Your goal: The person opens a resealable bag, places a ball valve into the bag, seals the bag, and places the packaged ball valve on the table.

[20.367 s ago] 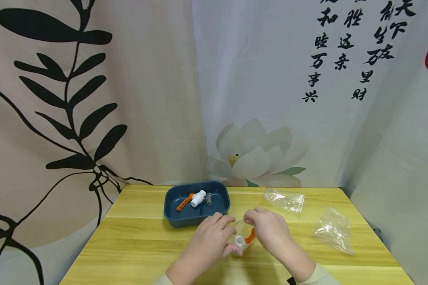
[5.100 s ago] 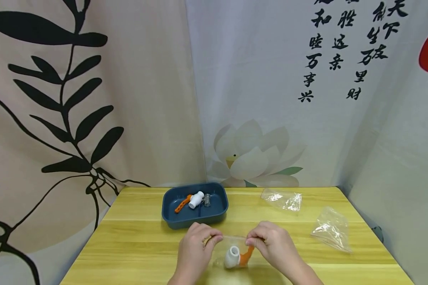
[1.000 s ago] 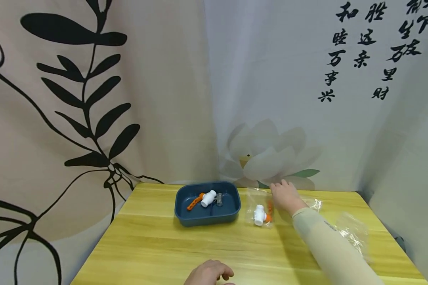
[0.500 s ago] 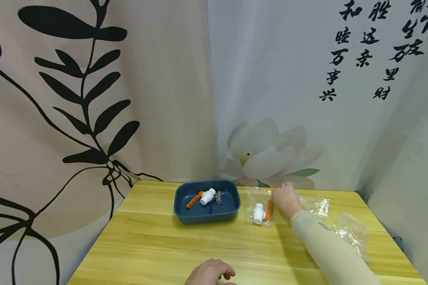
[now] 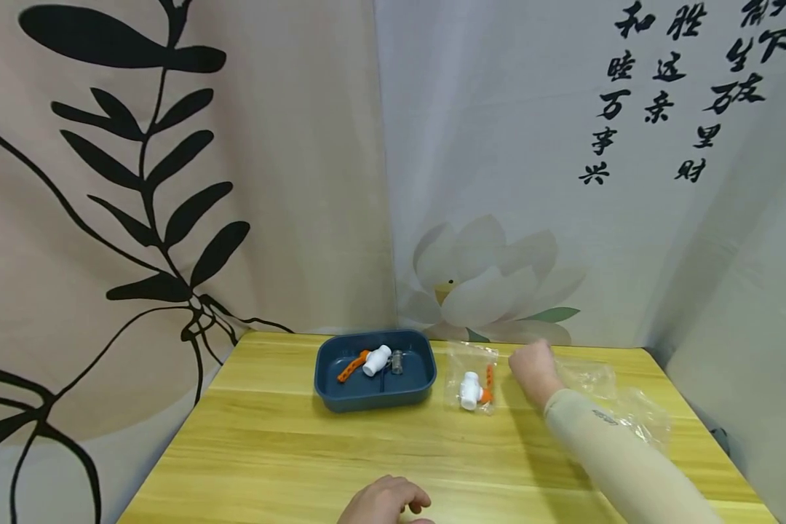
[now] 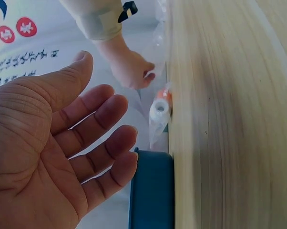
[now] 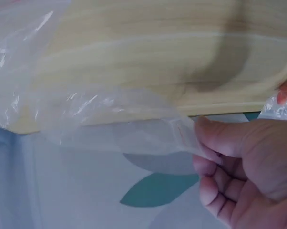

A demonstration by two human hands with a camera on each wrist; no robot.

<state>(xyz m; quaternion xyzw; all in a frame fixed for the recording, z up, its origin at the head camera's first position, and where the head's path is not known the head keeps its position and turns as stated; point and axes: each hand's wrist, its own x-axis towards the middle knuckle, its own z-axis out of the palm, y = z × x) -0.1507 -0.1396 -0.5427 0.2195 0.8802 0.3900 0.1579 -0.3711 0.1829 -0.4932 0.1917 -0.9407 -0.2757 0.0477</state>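
Observation:
At the table's far side my right hand (image 5: 536,370) pinches the end of a clear plastic bag (image 7: 110,119) between thumb and fingers. That bag stretches to the right and looks empty. Left of this hand lies another clear bag (image 5: 455,371), holding a white tubular plastic fitting (image 5: 470,391) with an orange handle (image 5: 487,386). Near the front edge of the head view my left hand (image 5: 386,501) holds nothing. Its fingers are loosely bent, as the left wrist view shows with the hand (image 6: 62,143) palm in sight.
A dark blue tray (image 5: 373,400) at the back holds a white fitting (image 5: 376,360), an orange strip-like handle (image 5: 352,366) and a small clear cylinder (image 5: 397,362). Another crumpled clear bag (image 5: 645,418) lies on the wooden table (image 5: 288,451) at the right. A printed curtain (image 5: 301,182) hangs behind.
Earlier both hands held the bag with the white and orange fitting; now it lies right of the tray. In the last second my right hand shifted slightly right, taking hold of the empty-looking bag.

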